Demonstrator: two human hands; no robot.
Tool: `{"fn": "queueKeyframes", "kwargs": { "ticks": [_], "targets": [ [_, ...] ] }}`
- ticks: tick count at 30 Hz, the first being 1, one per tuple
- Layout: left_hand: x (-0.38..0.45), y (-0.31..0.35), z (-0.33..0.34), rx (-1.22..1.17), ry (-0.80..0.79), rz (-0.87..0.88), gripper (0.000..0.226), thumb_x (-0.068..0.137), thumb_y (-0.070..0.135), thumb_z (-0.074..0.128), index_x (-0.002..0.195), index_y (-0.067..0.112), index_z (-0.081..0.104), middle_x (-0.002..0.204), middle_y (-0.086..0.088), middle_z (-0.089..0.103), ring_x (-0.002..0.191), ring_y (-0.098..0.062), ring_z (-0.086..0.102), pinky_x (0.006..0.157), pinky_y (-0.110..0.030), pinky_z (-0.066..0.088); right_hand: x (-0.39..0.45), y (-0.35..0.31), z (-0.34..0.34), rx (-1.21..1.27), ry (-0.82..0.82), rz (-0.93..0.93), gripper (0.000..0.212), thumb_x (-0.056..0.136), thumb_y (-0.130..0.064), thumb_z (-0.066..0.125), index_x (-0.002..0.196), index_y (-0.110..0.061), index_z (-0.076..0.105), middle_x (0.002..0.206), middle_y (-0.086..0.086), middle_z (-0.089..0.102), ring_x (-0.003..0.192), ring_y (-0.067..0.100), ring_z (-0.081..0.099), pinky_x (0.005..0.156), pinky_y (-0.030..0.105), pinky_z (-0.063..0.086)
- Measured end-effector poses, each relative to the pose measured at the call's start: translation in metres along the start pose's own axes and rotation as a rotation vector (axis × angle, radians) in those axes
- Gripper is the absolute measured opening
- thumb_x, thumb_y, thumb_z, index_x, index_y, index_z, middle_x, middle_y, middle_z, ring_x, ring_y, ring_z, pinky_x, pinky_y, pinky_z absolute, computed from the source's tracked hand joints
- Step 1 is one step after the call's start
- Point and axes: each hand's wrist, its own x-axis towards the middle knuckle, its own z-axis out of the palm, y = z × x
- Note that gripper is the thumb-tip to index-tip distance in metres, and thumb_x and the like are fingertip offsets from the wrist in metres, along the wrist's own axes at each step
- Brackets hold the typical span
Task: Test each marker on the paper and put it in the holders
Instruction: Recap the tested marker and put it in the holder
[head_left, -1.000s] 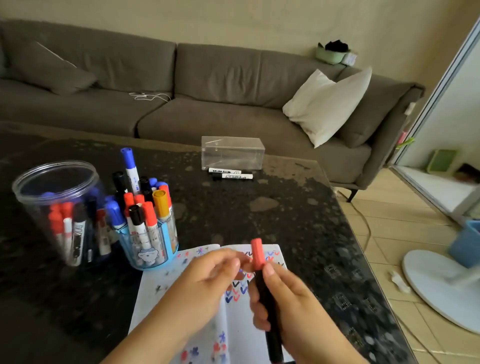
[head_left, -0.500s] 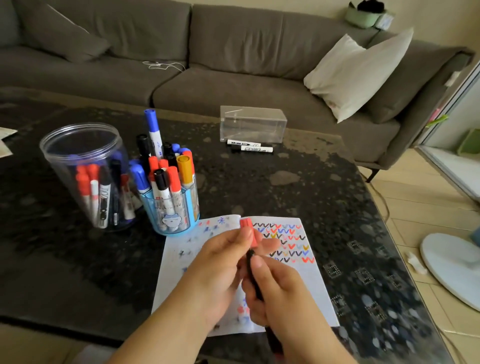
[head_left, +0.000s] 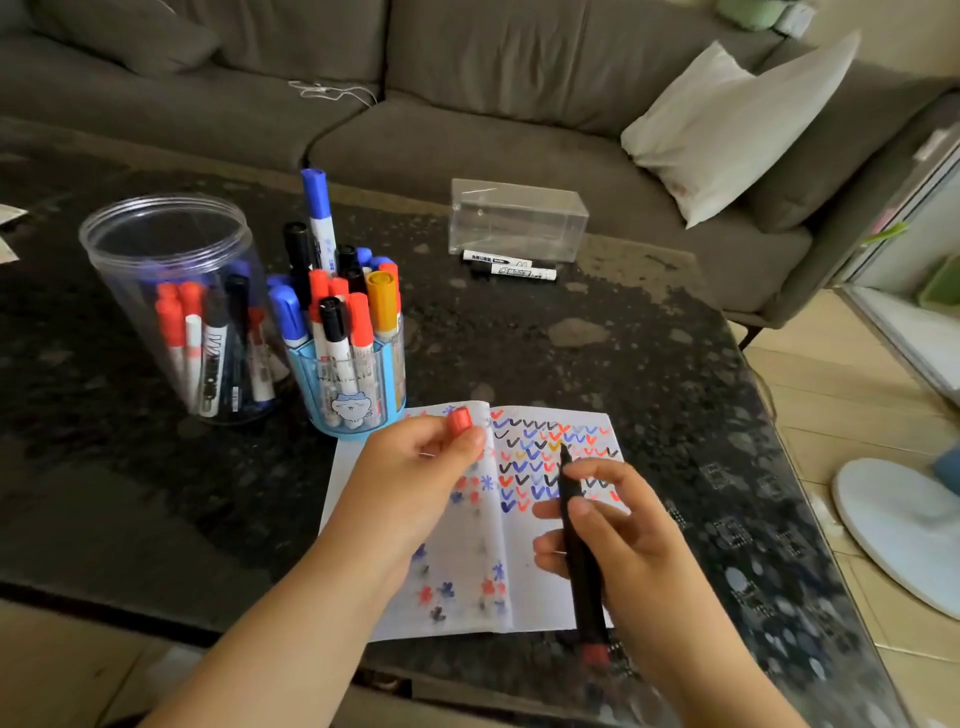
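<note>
Right hand (head_left: 623, 540) grips black marker (head_left: 579, 561), uncapped, tip over check marks on paper (head_left: 550, 525); left hand (head_left: 415, 478) pinches red cap (head_left: 460, 422) above paper's left half; blue holder (head_left: 348, 384) and clear jar (head_left: 171, 301) sit just left of paper, both with markers inside.

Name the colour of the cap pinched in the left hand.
Red: the cap in the left hand, seen in the head view.

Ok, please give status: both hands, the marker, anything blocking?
Left hand pinches red cap. Right hand grips uncapped black marker, tip over paper. Nothing in the way.
</note>
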Motion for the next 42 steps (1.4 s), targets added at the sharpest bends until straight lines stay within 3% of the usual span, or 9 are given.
{"fn": "queueKeyframes", "kwargs": {
  "ticks": [3, 7, 10, 13, 16, 21, 29, 38, 42],
  "targets": [
    [0.000, -0.001, -0.001, 0.111, -0.032, 0.074, 0.014, 0.087, 0.033, 0.063, 0.086, 0.022, 0.071, 0.077, 0.013, 0.067, 0.075, -0.002, 0.060, 0.063, -0.020, 0.040, 0.010, -0.003, -0.008, 0.190, -0.013, 0.072, 0.029, 0.097, -0.003, 0.040, 0.095, -0.006, 0.068, 0.081, 0.021, 0.071, 0.059, 0.020, 0.065, 0.059, 0.024, 0.056],
    [0.001, -0.002, -0.001, 0.227, -0.066, 0.135, 0.013, 0.084, 0.034, 0.065, 0.082, 0.022, 0.070, 0.079, 0.010, 0.068, 0.080, -0.006, 0.063, 0.072, -0.024, 0.049, 0.022, 0.003, -0.015, 0.351, -0.024, 0.119, 0.028, 0.095, 0.005, 0.036, 0.098, -0.001, 0.062, 0.072, 0.019, 0.067, 0.055, 0.015, 0.061, 0.053, 0.021, 0.053],
    [0.003, -0.005, 0.000, 0.293, -0.076, 0.155, 0.012, 0.081, 0.034, 0.068, 0.079, 0.022, 0.069, 0.077, 0.009, 0.069, 0.079, -0.007, 0.064, 0.077, -0.029, 0.052, 0.029, 0.013, -0.018, 0.109, -0.009, 0.022, 0.008, 0.092, -0.011, 0.052, 0.090, -0.011, 0.059, 0.064, 0.010, 0.059, 0.056, 0.016, 0.050, 0.056, 0.026, 0.045],
    [0.005, -0.009, 0.002, 0.330, -0.087, 0.188, 0.013, 0.078, 0.033, 0.071, 0.076, 0.020, 0.068, 0.072, 0.006, 0.068, 0.074, -0.007, 0.063, 0.077, -0.034, 0.053, 0.034, 0.019, -0.019, -0.226, 0.043, -0.126, 0.027, 0.090, -0.044, 0.053, 0.081, -0.021, 0.062, 0.056, 0.000, 0.050, 0.057, 0.012, 0.045, 0.057, 0.024, 0.036],
    [0.005, -0.010, 0.003, 0.384, -0.091, 0.191, 0.014, 0.078, 0.035, 0.070, 0.079, 0.021, 0.068, 0.074, 0.007, 0.067, 0.073, -0.005, 0.062, 0.074, -0.029, 0.053, 0.039, 0.023, -0.016, -0.360, 0.042, -0.242, 0.031, 0.094, -0.037, 0.045, 0.081, -0.021, 0.067, 0.062, 0.006, 0.054, 0.057, 0.005, 0.046, 0.056, 0.018, 0.038],
    [0.006, -0.012, 0.003, 0.437, -0.078, 0.218, 0.013, 0.080, 0.035, 0.068, 0.080, 0.022, 0.065, 0.076, 0.009, 0.064, 0.074, -0.005, 0.060, 0.069, -0.022, 0.047, 0.049, 0.038, -0.014, -0.417, 0.126, -0.293, 0.024, 0.087, -0.006, 0.062, 0.064, -0.011, 0.058, 0.053, -0.013, 0.053, 0.052, 0.000, 0.045, 0.053, 0.012, 0.033],
    [0.005, -0.020, 0.005, 0.427, -0.092, 0.172, 0.016, 0.081, 0.037, 0.066, 0.079, 0.022, 0.064, 0.075, 0.009, 0.064, 0.075, -0.004, 0.058, 0.061, -0.016, 0.041, 0.051, 0.049, -0.017, -0.427, 0.175, -0.380, 0.024, 0.078, -0.019, 0.058, 0.061, -0.009, 0.043, 0.056, -0.006, 0.042, 0.055, 0.005, 0.038, 0.052, 0.020, 0.030],
    [0.004, -0.022, 0.009, 0.448, -0.083, 0.165, 0.014, 0.081, 0.037, 0.066, 0.085, 0.023, 0.064, 0.081, 0.009, 0.064, 0.079, -0.003, 0.058, 0.069, -0.015, 0.043, 0.053, 0.053, -0.018, -0.587, 0.157, -0.349, 0.027, 0.079, -0.023, 0.062, 0.062, -0.016, 0.041, 0.052, -0.006, 0.040, 0.051, 0.006, 0.035, 0.049, 0.023, 0.028],
    [0.005, -0.023, 0.009, 0.470, -0.081, 0.167, 0.013, 0.082, 0.037, 0.066, 0.085, 0.024, 0.063, 0.081, 0.012, 0.063, 0.078, -0.001, 0.056, 0.066, -0.012, 0.041, 0.051, 0.050, -0.018, -0.580, 0.167, -0.352, 0.036, 0.079, -0.015, 0.062, 0.056, -0.020, 0.035, 0.051, -0.007, 0.037, 0.050, 0.005, 0.032, 0.048, 0.020, 0.027]
  ]
}}
